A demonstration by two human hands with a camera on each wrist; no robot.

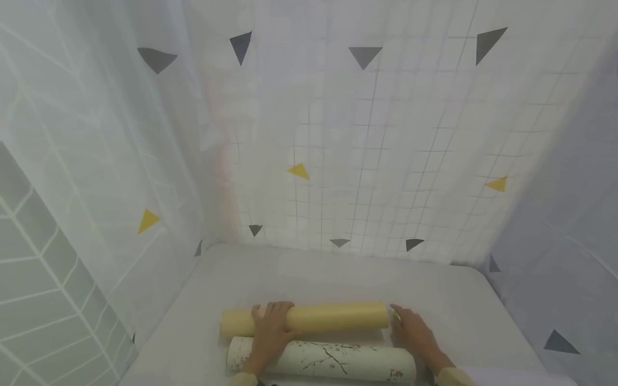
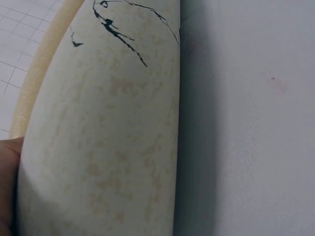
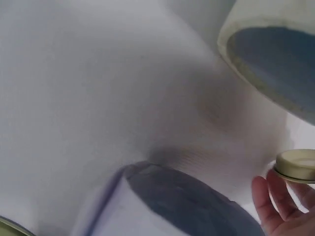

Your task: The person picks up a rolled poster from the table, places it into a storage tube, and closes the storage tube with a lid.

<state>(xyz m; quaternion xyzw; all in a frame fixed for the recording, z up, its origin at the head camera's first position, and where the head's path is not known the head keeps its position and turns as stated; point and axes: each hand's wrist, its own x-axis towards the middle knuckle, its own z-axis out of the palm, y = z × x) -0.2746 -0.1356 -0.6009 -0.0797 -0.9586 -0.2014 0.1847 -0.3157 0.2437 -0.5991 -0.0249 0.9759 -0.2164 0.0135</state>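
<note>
Head: the left hand (image 1: 271, 329) is gripping a yellow tubular roll (image 1: 338, 317) on the white tabletop (image 1: 328, 273), probably steadying it. Left wrist: a white branch-printed roll (image 2: 98, 137) is lying alongside. Right wrist: right hand (image 3: 290, 219) is holding a round gold lid-like piece (image 3: 293, 170).

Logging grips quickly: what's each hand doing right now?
Left hand: closed over the smooth yellow cylindrical roll, holding it.
Right hand: closed, holding a shallow, round, gold metal-looking cap.
</note>
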